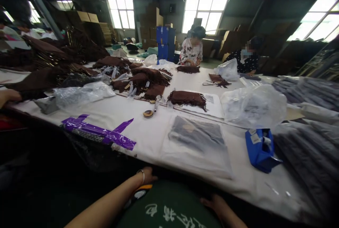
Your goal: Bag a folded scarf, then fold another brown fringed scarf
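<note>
My left hand (148, 175), with a bracelet at the wrist, is low in front of my dark green top, just below the table's front edge. Its fingers are dark and partly hidden, so I cannot make out whether they hold anything. To the right, my right hand (215, 204) is beside the top with its fingers apart, and nothing shows in it. Closest on the white-covered table (148, 139) lies a clear plastic bag (196, 161) around a folded dark grey cloth (197, 132). To its right stands a blue tape dispenser (261, 152).
Brown fringed scarves (186, 99) lie folded and heaped across the table. Purple tape (97, 130) crosses the front edge. Bagged grey pieces (309, 150) are stacked right, beside a puffed plastic bag (254, 104). Co-workers (192, 49) work opposite; another person's hand (9, 96) is far left.
</note>
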`<state>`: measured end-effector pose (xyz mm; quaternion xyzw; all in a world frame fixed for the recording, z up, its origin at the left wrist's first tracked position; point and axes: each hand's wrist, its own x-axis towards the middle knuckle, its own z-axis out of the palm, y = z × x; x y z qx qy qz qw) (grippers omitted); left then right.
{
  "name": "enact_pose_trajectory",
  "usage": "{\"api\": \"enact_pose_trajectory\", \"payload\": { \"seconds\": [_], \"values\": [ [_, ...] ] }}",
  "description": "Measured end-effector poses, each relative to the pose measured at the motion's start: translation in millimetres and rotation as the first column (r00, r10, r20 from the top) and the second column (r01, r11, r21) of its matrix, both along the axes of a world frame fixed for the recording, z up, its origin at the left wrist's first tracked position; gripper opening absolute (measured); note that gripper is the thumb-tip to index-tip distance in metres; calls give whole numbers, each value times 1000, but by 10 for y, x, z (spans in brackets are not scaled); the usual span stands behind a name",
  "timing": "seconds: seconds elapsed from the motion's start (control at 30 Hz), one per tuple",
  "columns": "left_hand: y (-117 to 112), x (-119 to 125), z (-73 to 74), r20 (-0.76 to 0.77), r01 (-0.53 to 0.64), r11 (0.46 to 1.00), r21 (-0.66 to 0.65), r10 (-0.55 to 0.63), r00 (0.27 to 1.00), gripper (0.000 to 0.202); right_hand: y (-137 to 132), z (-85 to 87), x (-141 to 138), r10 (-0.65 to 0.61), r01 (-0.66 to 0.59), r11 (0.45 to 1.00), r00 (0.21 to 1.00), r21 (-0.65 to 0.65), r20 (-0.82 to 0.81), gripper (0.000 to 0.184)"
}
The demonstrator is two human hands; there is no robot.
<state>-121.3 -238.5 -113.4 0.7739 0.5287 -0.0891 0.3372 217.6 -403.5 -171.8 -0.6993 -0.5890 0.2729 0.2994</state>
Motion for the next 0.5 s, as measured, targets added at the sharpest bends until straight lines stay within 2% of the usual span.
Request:
{"api": "enact_pose_trajectory", "payload": {
  "seconds": [0.07, 0.17, 0.23, 0.3, 0.33, 0.4, 0.47, 0.5],
  "values": [
    [13, 6, 75, -43, 34, 999, -37, -36, 998, 37, -56, 65, 23, 69, -78, 984, 996, -160, -64, 36],
    [-21, -44, 238, -9, 166, 981, -97, -168, 986, 26, -213, 215, -3, 131, -196, 928, 968, -317, -215, 36],
    [-60, -64, 347, 10, 241, 964, -115, -242, 970, 18, -302, 301, -39, 130, -285, 874, 918, -394, -374, 36],
    [-103, -61, 456, -5, 269, 959, -90, -270, 963, 14, -344, 342, -63, 100, -315, 852, 881, -417, -462, 36],
    [-127, -56, 521, -20, 268, 962, -61, -269, 963, 15, -351, 344, -61, 90, -287, 869, 893, -404, -441, 37],
    [-185, -59, 689, -45, 260, 965, 24, -258, 965, 20, -365, 337, -26, 54, -149, 930, 960, -336, -275, 40],
    [-248, -80, 917, 40, 277, 943, 184, -289, 957, 20, -410, 360, 44, 0, -9, 987, 999, -163, -51, 39],
    [-272, -87, 1042, 126, 283, 913, 295, -331, 935, 20, -443, 400, 81, -29, 30, 999, 999, -24, 43, 37]
  ]
}}
